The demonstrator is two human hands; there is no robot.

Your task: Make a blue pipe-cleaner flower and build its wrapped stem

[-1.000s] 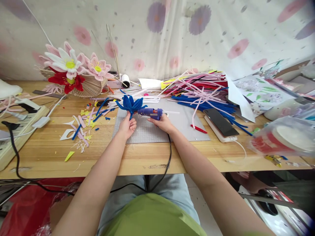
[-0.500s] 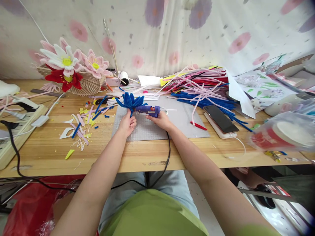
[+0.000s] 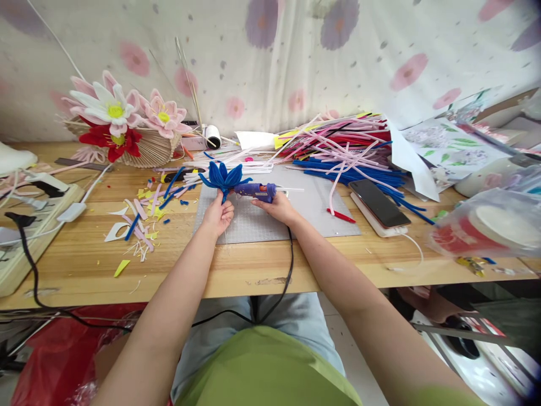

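Blue fuzzy pipe cleaners make up the flower (image 3: 224,175), which sits over the far left edge of the grey mat (image 3: 313,211) in the middle of the table (image 3: 177,265). The left hand (image 3: 218,215) is closed around its stem just below the petals, holding the bloom upright-ish with the petals fanning away from the person. Right beside it, the right hand (image 3: 279,208) is wrapped around the handle of a blue glue gun (image 3: 257,192), whose nozzle points left and sits right at the base of the flower, touching or just about. The gun's black cord (image 3: 289,265) runs back off the table edge toward the person's lap.

Left of the mat there's a scatter of scraps (image 3: 141,217), pink, yellow and blue bits, all over the wood. Behind the mat, a big messy pile of pipe cleaners (image 3: 346,152) in pink, red, blue and white. A phone (image 3: 379,204) lies face up just right of the mat, with a red stick (image 3: 340,215) between it and the right hand. Far left at the back, finished flowers (image 3: 120,121) in pink, white and red sit in a basket. A power strip (image 3: 38,211) is at the left edge, and a plastic bag (image 3: 486,225) on the right.
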